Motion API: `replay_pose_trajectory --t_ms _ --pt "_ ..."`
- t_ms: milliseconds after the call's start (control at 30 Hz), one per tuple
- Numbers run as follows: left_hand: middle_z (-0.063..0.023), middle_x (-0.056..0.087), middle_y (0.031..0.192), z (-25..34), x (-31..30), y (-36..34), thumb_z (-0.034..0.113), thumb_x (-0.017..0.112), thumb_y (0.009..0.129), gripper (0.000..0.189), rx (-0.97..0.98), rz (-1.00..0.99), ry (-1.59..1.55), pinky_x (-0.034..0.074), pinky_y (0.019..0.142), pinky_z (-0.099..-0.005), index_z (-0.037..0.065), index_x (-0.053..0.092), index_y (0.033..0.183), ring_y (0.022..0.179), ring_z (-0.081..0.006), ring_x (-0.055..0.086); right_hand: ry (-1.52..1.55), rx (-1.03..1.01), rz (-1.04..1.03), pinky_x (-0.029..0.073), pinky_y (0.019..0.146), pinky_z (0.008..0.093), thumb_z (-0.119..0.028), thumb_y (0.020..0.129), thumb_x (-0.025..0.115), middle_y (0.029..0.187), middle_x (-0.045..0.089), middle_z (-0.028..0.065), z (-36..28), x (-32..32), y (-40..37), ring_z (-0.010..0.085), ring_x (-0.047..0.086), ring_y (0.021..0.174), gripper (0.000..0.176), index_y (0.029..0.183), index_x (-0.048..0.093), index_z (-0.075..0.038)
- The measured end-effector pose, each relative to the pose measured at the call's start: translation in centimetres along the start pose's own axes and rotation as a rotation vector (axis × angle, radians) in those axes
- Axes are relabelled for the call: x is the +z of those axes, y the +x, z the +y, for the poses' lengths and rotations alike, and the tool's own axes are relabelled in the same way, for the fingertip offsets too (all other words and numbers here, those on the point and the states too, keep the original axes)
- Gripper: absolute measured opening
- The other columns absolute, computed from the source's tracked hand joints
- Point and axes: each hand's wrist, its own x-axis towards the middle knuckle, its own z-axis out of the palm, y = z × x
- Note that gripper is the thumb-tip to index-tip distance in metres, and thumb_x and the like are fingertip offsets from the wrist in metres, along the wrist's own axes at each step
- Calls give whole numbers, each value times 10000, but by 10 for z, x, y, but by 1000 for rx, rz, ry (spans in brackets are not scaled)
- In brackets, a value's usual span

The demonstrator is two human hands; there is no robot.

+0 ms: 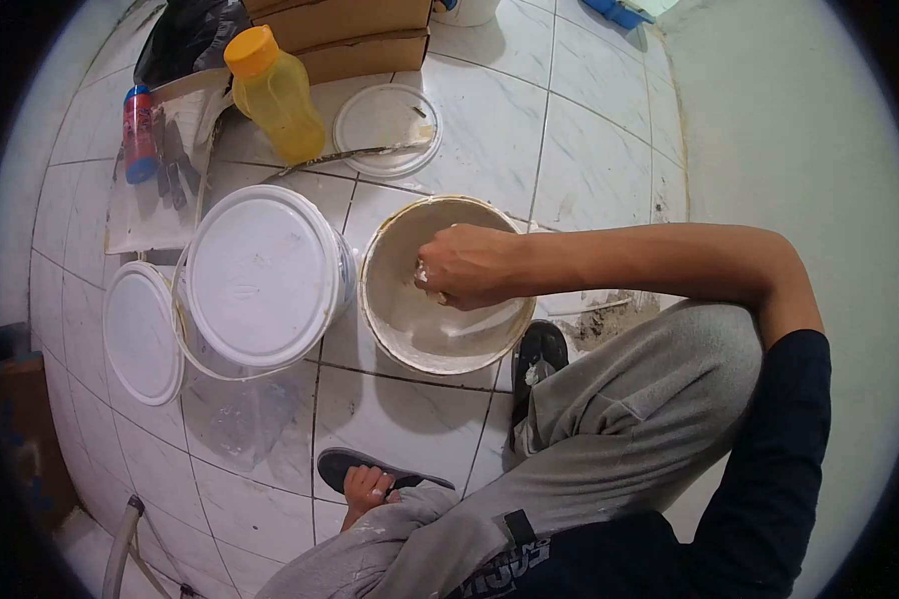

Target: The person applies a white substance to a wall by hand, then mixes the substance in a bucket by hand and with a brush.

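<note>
My right hand (472, 266) is inside a white bucket (390, 339) coated with pale residue. Its fingers are curled into a fist with white paste on them, and whatever they hold is hidden. What looks like my left hand (368, 485) shows past my grey trouser leg, beside a dark shoe (338, 463). Its fingers are bent and close together, and I cannot make out what is in them. To the left of the open bucket stands a lidded white bucket (260, 275) with a thin handle.
A white lid (142, 334) lies at the left. Farther back are another lid (370, 130) with a stick (345, 158) across it, a yellow bottle (280, 105), a red and blue bottle (138, 135) and a cardboard box (340, 40). A wall (789, 130) rises at right.
</note>
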Motion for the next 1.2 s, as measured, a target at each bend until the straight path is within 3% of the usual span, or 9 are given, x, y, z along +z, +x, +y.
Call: replay_pose_trajectory --t_ms 133,333,533,833,933,1200 --pt "-35 433 659 -4 3 -9 388 531 813 307 -8 -25 51 322 575 -367 104 590 715 607 -218 440 99 -10 -52 490 563 459 -133 717 653 639 602 183 -4 -9 -4 380 617 634 138 689 644 2" --pt "-40 440 662 -2 0 -7 412 519 832 342 -16 -42 48 335 584 -366 97 592 721 609 -220 448 116 32 -77 499 602 454 -155 711 673 653 608 187 -17 -39 -1 380 620 652 152 726 668 -4" --pt "-43 443 664 -2 1 -5 402 525 827 335 -2 -4 32 334 580 -369 92 585 717 603 -222 447 134 0 -172 511 617 450 -142 711 652 647 603 194 -18 0 -10 387 621 657 138 727 669 -5" --pt "-40 437 653 -1 -2 -2 403 523 830 336 -1 -37 28 325 574 -367 95 582 709 597 -224 441 -34 -14 149 504 537 455 -89 718 624 621 598 170 -2 -26 4 369 621 608 97 708 633 7" --pt "-41 435 648 -1 -2 -2 400 516 840 341 -3 -25 34 326 576 -370 92 580 708 595 -225 441 -23 97 60 505 548 450 -96 723 620 627 599 173 -2 -11 1 369 620 619 102 703 632 3" --pt "-42 444 655 1 -1 -4 393 517 835 334 -32 -18 29 327 576 -371 91 584 708 595 -223 445 140 -14 -104 514 587 466 -140 714 644 644 601 187 -13 -16 -4 375 630 649 146 762 668 -4"
